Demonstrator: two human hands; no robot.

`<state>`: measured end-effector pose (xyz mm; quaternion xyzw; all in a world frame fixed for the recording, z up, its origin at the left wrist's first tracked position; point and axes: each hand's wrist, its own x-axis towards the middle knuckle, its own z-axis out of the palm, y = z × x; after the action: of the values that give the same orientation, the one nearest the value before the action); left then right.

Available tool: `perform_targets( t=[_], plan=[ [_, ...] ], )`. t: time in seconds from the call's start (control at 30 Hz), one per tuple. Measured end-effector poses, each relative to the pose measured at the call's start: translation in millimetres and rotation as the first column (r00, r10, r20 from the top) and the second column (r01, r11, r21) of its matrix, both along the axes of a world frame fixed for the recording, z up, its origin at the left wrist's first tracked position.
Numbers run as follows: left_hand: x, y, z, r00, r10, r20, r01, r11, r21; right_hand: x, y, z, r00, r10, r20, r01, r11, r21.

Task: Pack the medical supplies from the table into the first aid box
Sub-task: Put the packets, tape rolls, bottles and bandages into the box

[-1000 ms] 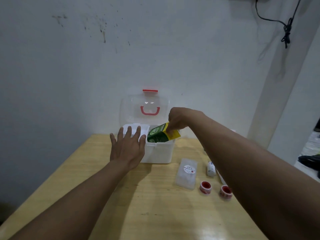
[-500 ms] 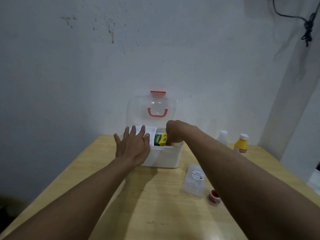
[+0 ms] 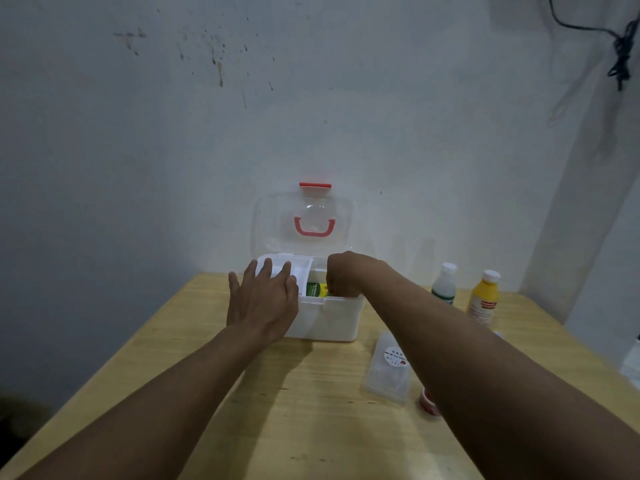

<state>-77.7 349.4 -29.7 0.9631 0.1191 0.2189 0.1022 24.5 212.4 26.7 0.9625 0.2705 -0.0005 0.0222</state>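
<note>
The white first aid box [image 3: 332,320] stands open at the far middle of the wooden table, its clear lid [image 3: 304,223] with a red handle upright against the wall. My left hand [image 3: 263,303] lies flat with fingers spread on the box's left front corner and its white inner tray [image 3: 294,268]. My right hand [image 3: 341,278] reaches down into the box, fingers curled on a green and yellow packet [image 3: 317,290] lying inside. On the table to the right lie a clear flat case [image 3: 388,372] with a round sticker and a red-cored tape roll [image 3: 427,401].
A white bottle [image 3: 445,284] and a yellow bottle [image 3: 483,299] stand at the table's [image 3: 277,410] far right. The table's back edge meets a stained grey wall. A black cable [image 3: 620,46] hangs at the upper right. A pillar rises to the right.
My right hand has lowered the green and yellow packet from above the box's rim down inside the box. The left hand has stayed on the box. The view shifted, revealing the bottles.
</note>
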Motion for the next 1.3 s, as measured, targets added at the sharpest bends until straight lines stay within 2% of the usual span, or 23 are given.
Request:
perform_targets(
  t=[0.3,0.83,1.13,1.3],
  plan=[
    [2.2,0.1,-2.7,1.000,0.016,-0.005,-0.016,1.000,-0.006,3.7,4.9,-5.7,0.999,0.007,-0.036,-0.006,0.999,0.051],
    [2.8,-0.6,-3.0,1.000,0.029,0.007,-0.029,0.999,-0.014,-2.5,6.4,6.5,0.973,-0.033,-0.227,0.080,0.976,0.202],
    [1.4,-1.1,-1.5,1.000,0.012,0.010,-0.012,1.000,-0.022,-17.9,-7.2,22.3,0.992,0.008,-0.122,0.025,0.963,0.269],
    [-1.0,-2.3,1.8,1.000,0.007,-0.004,-0.007,1.000,0.008,-29.7,-11.3,27.4,0.995,0.052,-0.091,-0.030,0.974,0.224]
  ],
)
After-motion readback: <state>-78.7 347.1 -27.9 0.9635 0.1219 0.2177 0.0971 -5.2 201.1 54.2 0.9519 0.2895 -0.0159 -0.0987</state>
